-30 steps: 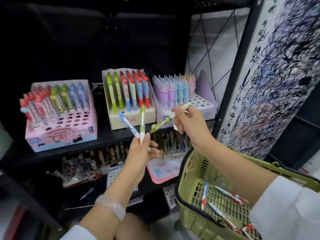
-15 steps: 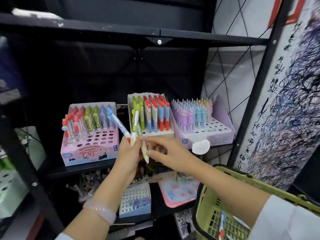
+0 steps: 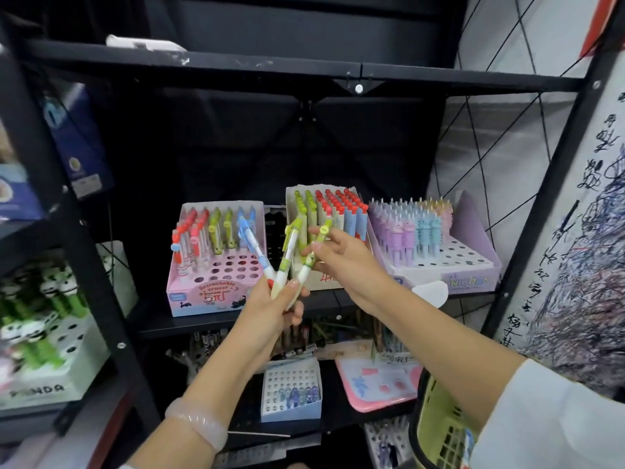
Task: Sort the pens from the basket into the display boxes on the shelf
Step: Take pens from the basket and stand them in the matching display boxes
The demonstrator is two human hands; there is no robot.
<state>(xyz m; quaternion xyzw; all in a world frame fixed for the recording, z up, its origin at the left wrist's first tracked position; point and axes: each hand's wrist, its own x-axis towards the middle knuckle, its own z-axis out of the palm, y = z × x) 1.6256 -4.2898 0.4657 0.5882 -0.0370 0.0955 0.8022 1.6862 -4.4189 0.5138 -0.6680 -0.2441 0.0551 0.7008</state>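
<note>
Green-capped pen (image 3: pixel 313 255) is pinched in the right hand (image 3: pixel 341 262), fingertips on its upper barrel, cap end up and tilted toward the shelf. It sits just right of the left hand's fan, lower end close to the left thumb; can't tell if it's fully free of that fist.

Left hand (image 3: pixel 270 313) is curled round the lower ends of two more: a blue-capped pen (image 3: pixel 255 247) leaning up-left from the fist, a second green pen (image 3: pixel 289 252) nearly upright. Fanned like that, each cap shows, so colour can be read and one pen pulled at a time. Judgement: left hand acts as the holder, right as the picker.

Straight behind the right-hand grip: cream display box (image 3: pixel 324 279), rows of green and red caps, looks close to full. Up-left of the left fist: pink display box (image 3: pixel 209 292), red, green and blue caps in the back rows, open holes at the front. Right of the right wrist: lilac display box (image 3: pixel 473 275), different pen type, front holes free.

Basket (image 3: pixel 436 424) hangs low under the right forearm, at the frame edge; contents mostly out of view.

Judgement: mid-sort. Green pen likely goes to a green row; the caps look closest to the cream box's, but I can't tell for sure.
</note>
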